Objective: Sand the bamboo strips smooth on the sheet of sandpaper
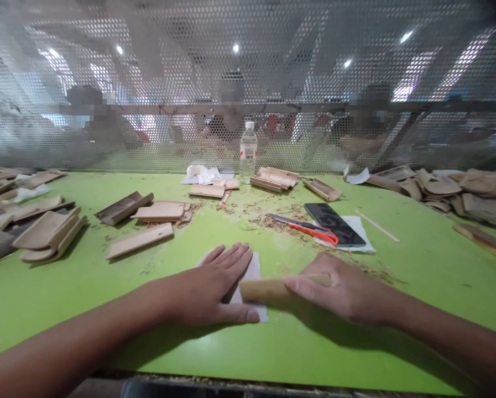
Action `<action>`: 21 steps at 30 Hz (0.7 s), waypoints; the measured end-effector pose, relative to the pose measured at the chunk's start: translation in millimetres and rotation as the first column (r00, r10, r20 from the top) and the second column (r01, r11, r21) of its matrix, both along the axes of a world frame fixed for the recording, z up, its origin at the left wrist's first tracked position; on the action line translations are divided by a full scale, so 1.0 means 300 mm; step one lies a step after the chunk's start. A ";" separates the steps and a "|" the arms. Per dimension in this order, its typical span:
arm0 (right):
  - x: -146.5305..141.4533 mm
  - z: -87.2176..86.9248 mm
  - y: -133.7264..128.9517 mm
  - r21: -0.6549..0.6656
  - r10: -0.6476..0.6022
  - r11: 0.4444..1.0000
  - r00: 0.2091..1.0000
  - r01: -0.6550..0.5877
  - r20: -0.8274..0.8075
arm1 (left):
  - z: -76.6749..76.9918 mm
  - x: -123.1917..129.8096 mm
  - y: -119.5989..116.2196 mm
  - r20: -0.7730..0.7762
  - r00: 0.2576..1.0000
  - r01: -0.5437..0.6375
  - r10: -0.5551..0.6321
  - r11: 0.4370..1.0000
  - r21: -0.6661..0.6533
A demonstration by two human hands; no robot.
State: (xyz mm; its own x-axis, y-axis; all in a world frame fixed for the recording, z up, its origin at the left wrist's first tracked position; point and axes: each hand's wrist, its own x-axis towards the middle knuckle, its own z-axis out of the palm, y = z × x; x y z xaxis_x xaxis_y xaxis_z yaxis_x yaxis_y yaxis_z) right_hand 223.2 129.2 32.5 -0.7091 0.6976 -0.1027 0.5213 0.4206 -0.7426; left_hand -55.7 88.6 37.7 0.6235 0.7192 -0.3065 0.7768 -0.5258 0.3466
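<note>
My left hand point(214, 287) lies flat over a white sheet of paper point(254, 268), fingers stretched out and thumb apart. In my right hand point(339, 287) is a piece of split bamboo point(264, 290), gripped at its right part. Its left end rests over the paper, between the thumb and forefinger of my left hand. Just beyond my right hand lie a utility knife with an orange handle point(314, 229) and a black phone point(334, 224), the phone on white paper. Whether the bamboo's underside presses on the sheet is hidden.
Bamboo pieces point(152, 211) lie left of centre, with heaps point(459, 185) at both sides. A water bottle point(248, 152) stands before the perforated metal screen point(168, 66). Shavings point(272, 221) are scattered over the green table point(189, 359). People sit behind the screen.
</note>
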 end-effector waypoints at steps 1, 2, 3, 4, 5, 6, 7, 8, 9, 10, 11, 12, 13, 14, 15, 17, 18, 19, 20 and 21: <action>0.002 0.001 0.007 0.023 -0.070 0.997 0.997 0.071 -0.019 | -0.001 -0.001 0.000 0.004 1.000 -0.002 0.002 1.000 0.001; 0.003 0.003 0.014 0.042 -0.146 0.988 0.988 0.149 -0.055 | -0.001 -0.003 0.000 0.009 1.000 -0.006 0.006 1.000 0.004; 0.003 0.006 0.021 0.023 -0.207 0.977 0.972 0.211 -0.111 | 0.000 -0.004 0.000 0.014 1.000 -0.011 0.010 1.000 0.006; 0.003 0.009 0.026 -0.046 -0.250 0.968 0.951 0.246 -0.180 | 0.000 -0.004 -0.001 0.019 1.000 -0.014 0.014 1.000 0.003; 0.004 0.013 0.030 -0.158 -0.276 0.957 0.928 0.242 -0.251 | 0.002 -0.005 -0.001 0.023 1.000 -0.017 0.017 1.000 0.000; 0.004 0.016 0.034 -0.284 -0.301 0.935 0.900 0.213 -0.315 | 0.004 -0.005 -0.001 0.023 1.000 -0.018 0.018 1.000 -0.005; 0.005 0.019 0.036 -0.395 -0.331 0.901 0.871 0.178 -0.363 | 0.006 -0.004 -0.001 0.020 1.000 -0.020 0.020 1.000 -0.012; 0.006 0.022 0.038 -0.476 -0.360 0.867 0.848 0.149 -0.390 | 0.008 -0.004 -0.001 0.013 1.000 -0.022 0.022 1.000 -0.018; 0.009 0.023 0.040 -0.528 -0.376 0.840 0.835 0.124 -0.402 | 0.010 -0.003 -0.002 0.007 1.000 -0.024 0.024 0.999 -0.023; 0.012 0.023 0.042 -0.555 -0.378 0.825 0.834 0.106 -0.403 | 0.012 -0.002 -0.002 0.002 1.000 -0.026 0.026 0.999 -0.025; 0.015 0.022 0.044 -0.563 -0.374 0.821 0.838 0.100 -0.398 | 0.013 0.000 -0.002 -0.001 1.000 -0.028 0.028 0.999 -0.026; 0.018 0.020 0.046 -0.547 -0.361 0.831 0.850 0.106 -0.384 | 0.013 0.000 -0.002 -0.002 1.000 -0.030 0.030 0.999 -0.027; 0.020 0.017 0.047 -0.499 -0.332 0.858 0.873 0.122 -0.357 | 0.013 0.001 -0.002 -0.002 0.999 -0.032 0.032 0.999 -0.026; 0.020 0.013 0.047 -0.414 -0.294 0.898 0.901 0.147 -0.318 | 0.012 0.002 -0.002 -0.004 0.999 -0.031 0.031 0.999 -0.025; 0.020 0.009 0.046 -0.309 -0.245 0.938 0.932 0.158 -0.266 | 0.011 0.002 -0.003 -0.009 1.000 -0.030 0.029 0.999 -0.024; 0.016 0.000 0.042 -0.142 -0.111 0.986 0.983 0.090 -0.145 | 0.007 0.001 -0.002 -0.017 1.000 -0.023 0.023 1.000 -0.019; 0.013 -0.003 0.039 -0.097 -0.047 0.995 0.994 0.037 -0.100 | 0.005 0.001 -0.002 -0.019 1.000 -0.017 0.017 1.000 -0.015; 0.010 -0.006 0.036 -0.065 -0.012 0.998 0.997 0.007 -0.075 | 0.003 0.000 -0.002 -0.019 1.000 -0.012 0.012 1.000 -0.011; 0.007 -0.008 0.034 -0.032 -0.004 0.999 0.998 0.002 -0.063 | 0.002 -0.001 -0.001 -0.018 1.000 -0.007 0.007 1.000 -0.010; 0.005 -0.008 0.031 0.010 -0.018 1.000 0.998 0.018 -0.056 | 0.001 -0.002 0.000 -0.017 1.000 -0.006 0.006 1.000 -0.008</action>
State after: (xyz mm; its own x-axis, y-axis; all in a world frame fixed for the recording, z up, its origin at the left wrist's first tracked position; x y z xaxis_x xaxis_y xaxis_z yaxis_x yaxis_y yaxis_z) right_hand 224.7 138.6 29.9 -0.7008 0.7113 -0.0553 0.4865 0.4198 -0.7662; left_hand -56.4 88.6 38.1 0.6138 0.7204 -0.3228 0.7858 -0.5185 0.3371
